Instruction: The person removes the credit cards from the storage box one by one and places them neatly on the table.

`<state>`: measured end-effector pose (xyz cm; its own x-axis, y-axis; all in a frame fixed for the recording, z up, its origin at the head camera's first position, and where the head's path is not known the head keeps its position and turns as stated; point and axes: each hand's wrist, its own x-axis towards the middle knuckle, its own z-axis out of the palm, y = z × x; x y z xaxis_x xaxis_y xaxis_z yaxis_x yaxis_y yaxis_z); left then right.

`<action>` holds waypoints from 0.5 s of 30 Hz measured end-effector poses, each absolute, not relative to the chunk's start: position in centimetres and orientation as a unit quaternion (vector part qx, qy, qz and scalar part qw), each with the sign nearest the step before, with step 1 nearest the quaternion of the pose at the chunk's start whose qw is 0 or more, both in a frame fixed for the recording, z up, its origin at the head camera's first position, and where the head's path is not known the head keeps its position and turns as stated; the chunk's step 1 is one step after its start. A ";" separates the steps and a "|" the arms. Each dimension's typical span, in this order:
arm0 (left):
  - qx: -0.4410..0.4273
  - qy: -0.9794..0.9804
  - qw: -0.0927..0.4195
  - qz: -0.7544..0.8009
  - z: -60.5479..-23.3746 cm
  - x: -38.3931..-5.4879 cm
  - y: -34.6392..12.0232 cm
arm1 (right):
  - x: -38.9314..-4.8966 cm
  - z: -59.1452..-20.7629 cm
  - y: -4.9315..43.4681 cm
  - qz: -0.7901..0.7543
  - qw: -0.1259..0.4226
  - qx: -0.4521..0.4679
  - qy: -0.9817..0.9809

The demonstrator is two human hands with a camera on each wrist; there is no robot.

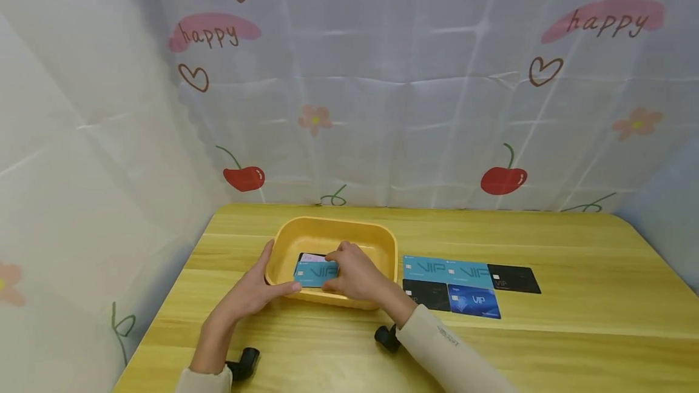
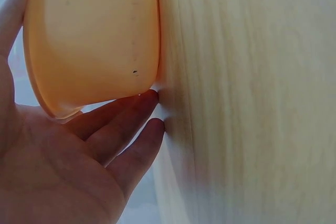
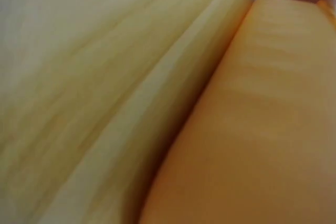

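Note:
A yellow plastic bin point(image 1: 343, 223) stands on the table. My left hand point(image 1: 249, 292) grips its left end, thumb by the front rim; in the left wrist view the fingers point(image 2: 128, 142) lie round the bin's corner near the tabletop. Inside the bin, my right hand point(image 1: 356, 272) pinches the right edge of a light blue VIP card point(image 1: 314, 274). Behind that card shows part of a pink card point(image 1: 312, 257) with a dark edge. The right wrist view shows the bin's outer wall point(image 3: 252, 129); my right hand is out of that view.
Right of the bin, several VIP cards lie in two rows: light blue cards point(image 1: 423, 268), black cards point(image 1: 514, 278) and a dark blue card point(image 1: 474, 301). A patterned curtain point(image 1: 404, 138) hangs behind the wooden table point(image 1: 590, 308). Black wrist devices point(image 1: 244, 364) sit under both forearms.

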<state>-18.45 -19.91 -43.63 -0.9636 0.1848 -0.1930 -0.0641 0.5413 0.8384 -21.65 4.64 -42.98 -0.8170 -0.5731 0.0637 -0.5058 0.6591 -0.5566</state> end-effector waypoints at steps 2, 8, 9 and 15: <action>0.034 0.868 0.130 0.477 -43.7 -18.4 -19.8 | -22.0 -43.3 4.6 -0.285 0.062 -0.289 0.912; 0.043 0.863 0.128 0.486 -43.8 -18.5 -19.7 | -22.6 -43.9 4.5 -0.260 0.061 -0.289 0.919; 0.044 0.863 0.128 0.487 -43.8 -18.5 -19.7 | -22.7 -43.9 4.5 -0.253 0.061 -0.290 0.921; 0.044 0.865 0.126 0.484 -43.8 -18.5 -19.9 | -22.8 -44.0 4.1 -0.216 0.061 -0.292 0.930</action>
